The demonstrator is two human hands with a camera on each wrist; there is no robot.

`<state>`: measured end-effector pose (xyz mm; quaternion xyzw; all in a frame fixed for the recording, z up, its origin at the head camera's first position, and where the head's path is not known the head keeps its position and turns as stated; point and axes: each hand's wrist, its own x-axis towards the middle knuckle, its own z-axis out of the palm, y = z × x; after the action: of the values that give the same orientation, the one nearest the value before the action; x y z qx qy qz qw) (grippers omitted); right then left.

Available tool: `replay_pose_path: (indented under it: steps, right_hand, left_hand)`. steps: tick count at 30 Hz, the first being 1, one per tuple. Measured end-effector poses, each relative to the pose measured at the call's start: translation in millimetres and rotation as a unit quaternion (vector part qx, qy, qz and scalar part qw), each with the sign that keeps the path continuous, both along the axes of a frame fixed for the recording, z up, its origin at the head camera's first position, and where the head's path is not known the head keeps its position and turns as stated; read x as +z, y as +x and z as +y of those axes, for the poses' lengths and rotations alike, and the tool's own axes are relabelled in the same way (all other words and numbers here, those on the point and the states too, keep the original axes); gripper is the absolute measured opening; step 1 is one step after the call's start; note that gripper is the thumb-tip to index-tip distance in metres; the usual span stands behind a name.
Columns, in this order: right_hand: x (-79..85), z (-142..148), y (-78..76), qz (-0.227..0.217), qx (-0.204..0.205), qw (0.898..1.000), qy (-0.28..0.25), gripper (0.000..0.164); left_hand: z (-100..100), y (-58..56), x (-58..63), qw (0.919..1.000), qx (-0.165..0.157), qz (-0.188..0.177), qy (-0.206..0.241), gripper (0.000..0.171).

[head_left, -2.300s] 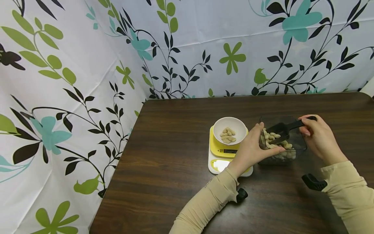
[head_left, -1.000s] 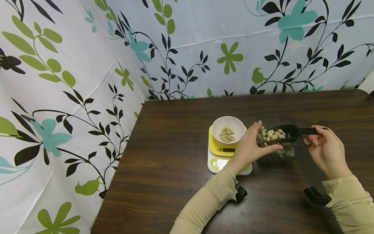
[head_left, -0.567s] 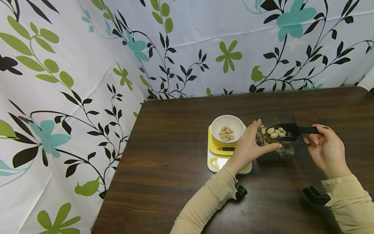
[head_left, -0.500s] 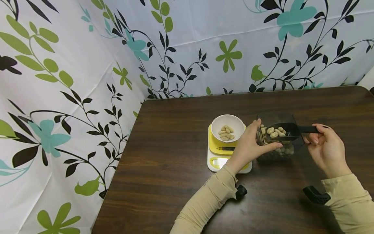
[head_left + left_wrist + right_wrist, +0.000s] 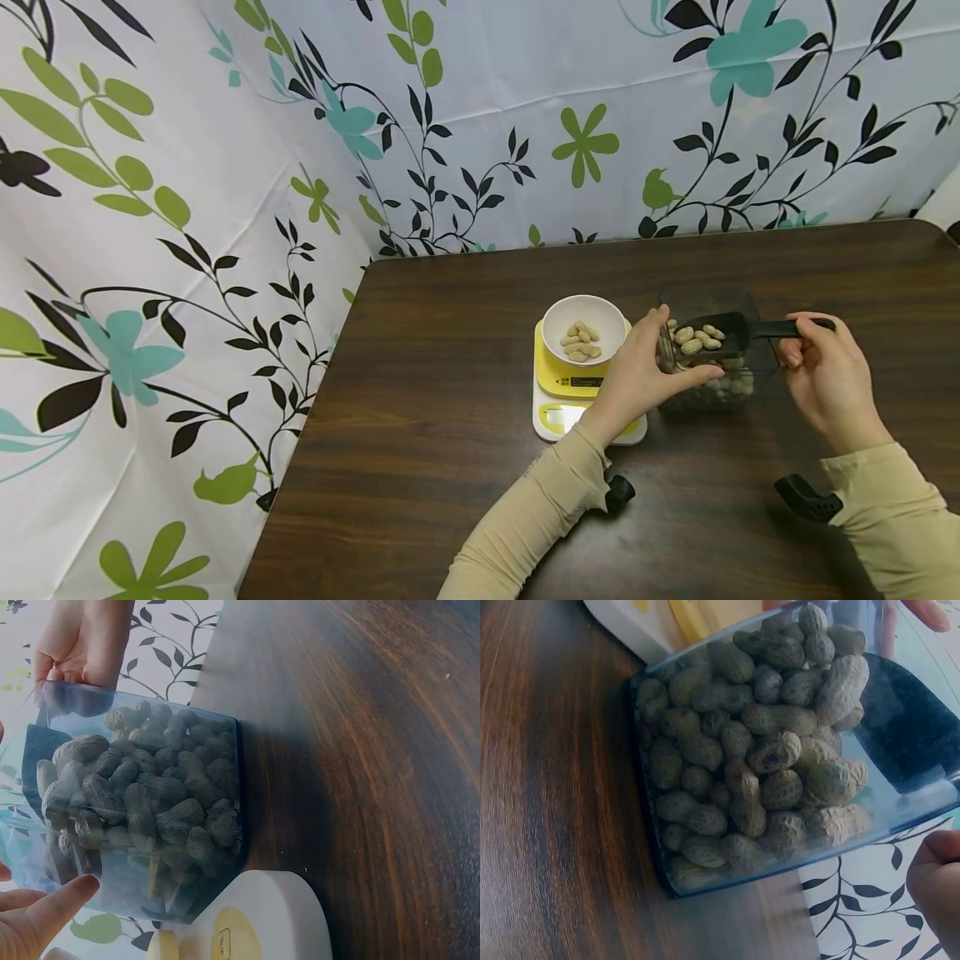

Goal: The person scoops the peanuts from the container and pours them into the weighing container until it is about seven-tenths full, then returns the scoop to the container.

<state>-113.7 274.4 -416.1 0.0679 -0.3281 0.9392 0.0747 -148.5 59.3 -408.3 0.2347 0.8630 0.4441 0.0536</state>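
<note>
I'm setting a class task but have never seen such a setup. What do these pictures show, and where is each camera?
There is no machine here: a person works bare-handed. The wide picture comes from a camera worn on the head; the close ones come from a camera on each wrist. On the brown table is a yellow and white scale bearing a white bowl with some peanuts in it. Beside the scale is a clear container of peanuts. The left hand grips the container's side; the right hand holds a black scoop by its handle, with peanuts in it.
</note>
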Motion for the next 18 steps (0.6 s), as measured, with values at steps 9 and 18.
replay_pose_path:
  steps: [9,18]
  right_hand:
    - [-5.7,3.9,1.3,-0.008,0.017,0.995,-0.101,0.028]
    - [-5.2,5.3,3.5,0.013,0.025,0.993,-0.112,0.033]
  left_hand:
    - [-2.0,1.6,1.0,1.0000,-0.003,-0.002,0.000,0.088]
    - [-1.2,1.8,0.2,0.9999,-0.003,0.011,-0.006,0.089]
